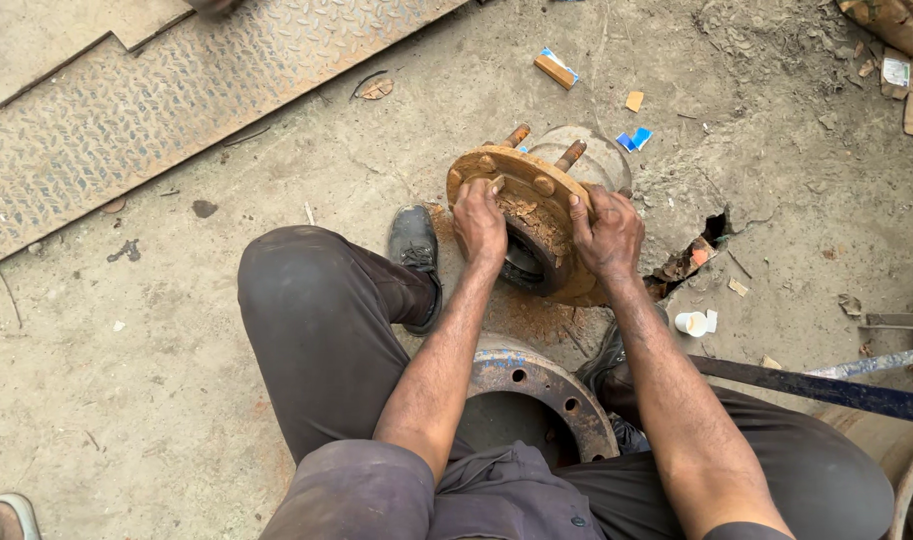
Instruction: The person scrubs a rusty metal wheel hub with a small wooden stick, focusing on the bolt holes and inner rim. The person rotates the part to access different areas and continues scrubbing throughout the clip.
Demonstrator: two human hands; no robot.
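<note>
left hand point(479, 222) and right hand point(606, 232) each clamped on rusty wheel hub point(531, 205) rim, hub tilted on concrete floor point(156, 350).

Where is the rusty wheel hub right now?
In the head view the rusty wheel hub stands on edge on the concrete floor, centre-right, gripped by the left hand and right hand, just beyond the brake drum.

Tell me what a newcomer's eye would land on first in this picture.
First, the rusty orange-brown round metal wheel hub with protruding studs, tilted on the dusty concrete floor at centre, gripped by the left hand and right hand. Next, the dark rusted brake drum with bolt holes between the person's knees. Then the grey diamond-pattern steel plate at upper left.
</note>
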